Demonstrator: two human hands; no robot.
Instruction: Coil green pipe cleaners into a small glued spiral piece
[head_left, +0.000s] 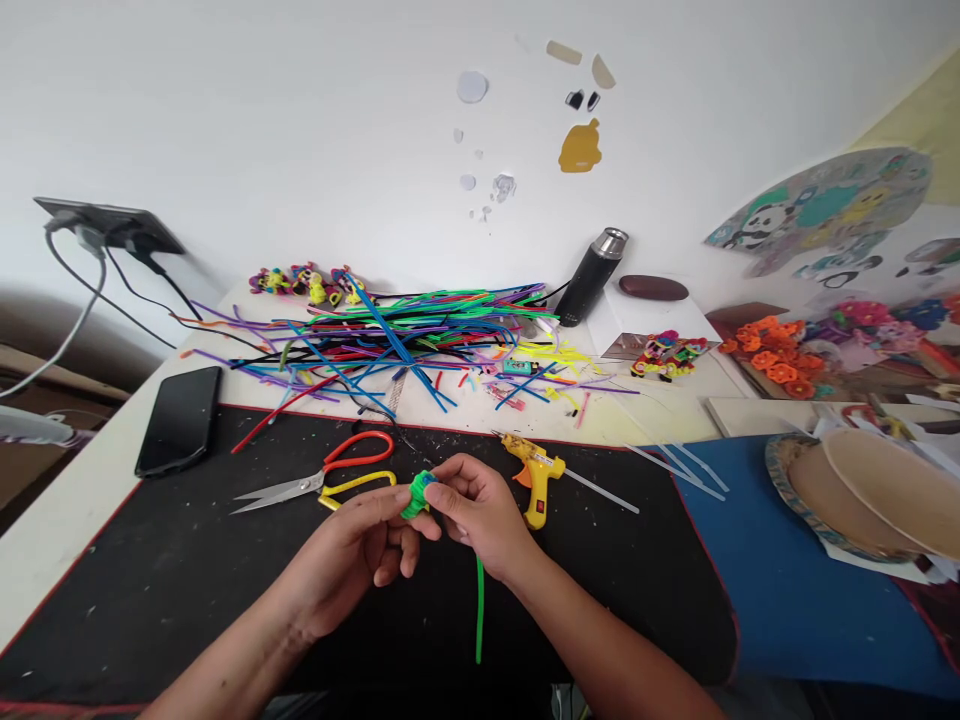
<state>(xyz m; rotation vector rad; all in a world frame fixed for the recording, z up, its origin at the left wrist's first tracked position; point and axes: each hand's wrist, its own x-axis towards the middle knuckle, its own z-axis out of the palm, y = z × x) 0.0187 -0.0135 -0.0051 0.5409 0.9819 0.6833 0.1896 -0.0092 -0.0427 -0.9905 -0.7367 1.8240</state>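
Note:
A small green pipe-cleaner piece (415, 500) with a bit of blue is held between both hands above the black mat. My left hand (360, 545) pinches its left side with thumb and finger, the other fingers curled below. On the right side, my right hand (476, 510) grips it with thumb and fingers closed. A straight green pipe cleaner (480, 610) hangs below my right hand; where its upper end goes is hidden. Scissors with red and yellow handles (307, 486) lie left of the hands. Just right of them is a yellow glue gun (538, 475) with a clear glue stick.
A heap of coloured pipe cleaners (405, 330) spans the table's back. Around are a black phone (180, 420), a black flask (589, 280), small colourful figures (307, 284), a lighter (520, 368), orange flowers (776, 350) and, at right, a round tan bowl (892, 490).

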